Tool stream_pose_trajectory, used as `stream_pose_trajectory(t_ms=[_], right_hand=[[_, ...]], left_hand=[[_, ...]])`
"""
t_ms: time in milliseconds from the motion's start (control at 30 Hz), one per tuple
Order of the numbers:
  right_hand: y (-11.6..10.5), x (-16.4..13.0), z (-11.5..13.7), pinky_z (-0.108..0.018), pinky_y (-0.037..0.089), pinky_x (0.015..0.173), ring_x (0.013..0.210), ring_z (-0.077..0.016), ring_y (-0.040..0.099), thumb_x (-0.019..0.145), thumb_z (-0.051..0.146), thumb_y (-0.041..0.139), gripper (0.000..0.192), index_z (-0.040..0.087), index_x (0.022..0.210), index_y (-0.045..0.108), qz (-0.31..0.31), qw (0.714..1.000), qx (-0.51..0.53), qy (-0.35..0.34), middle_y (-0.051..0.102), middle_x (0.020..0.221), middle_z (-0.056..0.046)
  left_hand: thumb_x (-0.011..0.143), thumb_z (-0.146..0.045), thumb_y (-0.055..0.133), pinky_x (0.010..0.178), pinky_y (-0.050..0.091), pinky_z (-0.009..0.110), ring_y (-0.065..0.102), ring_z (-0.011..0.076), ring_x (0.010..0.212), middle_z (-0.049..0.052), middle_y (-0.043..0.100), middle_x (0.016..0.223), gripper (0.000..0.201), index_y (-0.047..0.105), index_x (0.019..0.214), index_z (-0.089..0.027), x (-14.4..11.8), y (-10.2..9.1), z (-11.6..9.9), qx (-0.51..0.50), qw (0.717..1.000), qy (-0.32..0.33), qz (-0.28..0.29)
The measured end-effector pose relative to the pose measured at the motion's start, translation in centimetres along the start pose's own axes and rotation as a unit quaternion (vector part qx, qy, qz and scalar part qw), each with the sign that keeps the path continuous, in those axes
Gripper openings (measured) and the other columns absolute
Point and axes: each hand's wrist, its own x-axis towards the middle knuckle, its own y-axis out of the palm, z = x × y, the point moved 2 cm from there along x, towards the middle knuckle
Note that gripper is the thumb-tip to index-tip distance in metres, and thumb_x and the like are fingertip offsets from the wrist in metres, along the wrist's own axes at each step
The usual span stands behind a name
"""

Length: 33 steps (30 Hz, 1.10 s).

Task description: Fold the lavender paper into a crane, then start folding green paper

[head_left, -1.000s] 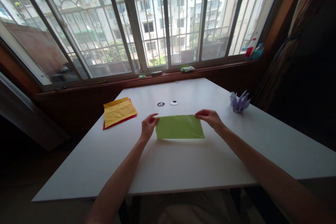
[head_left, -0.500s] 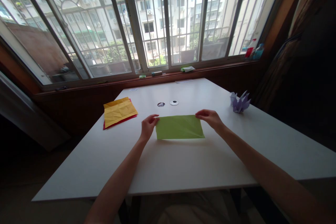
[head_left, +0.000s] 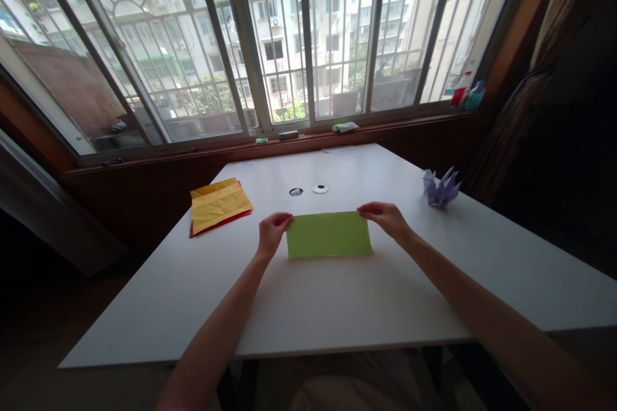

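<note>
A green sheet of paper (head_left: 330, 235) hangs between my two hands over the middle of the white table (head_left: 337, 308). My left hand (head_left: 274, 231) pinches its upper left corner. At the upper right corner, the thumb and fingers of my right hand (head_left: 384, 215) are closed on the paper. The sheet faces me nearly flat, with its lower edge close to or touching the tabletop; I cannot tell which.
Yellow creased paper (head_left: 222, 204) lies on red paper (head_left: 197, 231) at the left. Folded purple paper figures (head_left: 442, 189) stand at the right. Two round discs (head_left: 319, 189) sit beyond the sheet. Bottles (head_left: 475, 96) and small items line the windowsill (head_left: 216, 145).
The green sheet has straightened, its lower edge flatter and its lower right corner slightly further left. Both hands keep their pinch and have barely moved.
</note>
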Motion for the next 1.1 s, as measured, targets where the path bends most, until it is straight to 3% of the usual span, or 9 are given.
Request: stream_pose_trajectory(t_ms=[333,700,1100], right_hand=[[0.01,0.13,-0.34,-0.041,0.050,0.080,0.074,-0.0207,0.065,0.054,0.037,0.073,0.026,0.019,0.072,0.070,0.002,1.000,0.001,-0.012,0.070,0.074,-0.004],[0.05,0.02,0.08,-0.041,0.052,0.078,0.073,-0.0214,0.065,0.051,0.042,0.074,0.030,0.020,0.070,0.070,-0.002,1.000,-0.006,-0.009,0.070,0.073,-0.004],[-0.04,-0.12,0.22,-0.040,0.052,0.077,0.072,-0.0201,0.065,0.053,0.039,0.073,0.027,0.020,0.071,0.069,0.000,1.000,-0.007,-0.009,0.070,0.073,-0.003]], left_hand=[[0.062,-0.033,0.071,0.060,0.052,0.028,0.063,0.0152,0.065,0.004,0.068,0.071,0.024,0.068,0.079,-0.017,-0.05,0.05,0.00,0.000,1.000,-0.009,-0.008],[0.062,-0.032,0.071,0.065,0.054,0.030,0.063,0.0144,0.066,0.001,0.066,0.069,0.035,0.065,0.094,-0.019,-0.19,-0.10,-0.52,0.001,1.000,0.007,-0.003],[0.065,-0.035,0.067,0.061,0.052,0.028,0.062,0.0158,0.068,0.004,0.070,0.076,0.023,0.070,0.081,-0.019,-0.07,0.10,-0.31,0.004,1.000,0.014,0.001]])
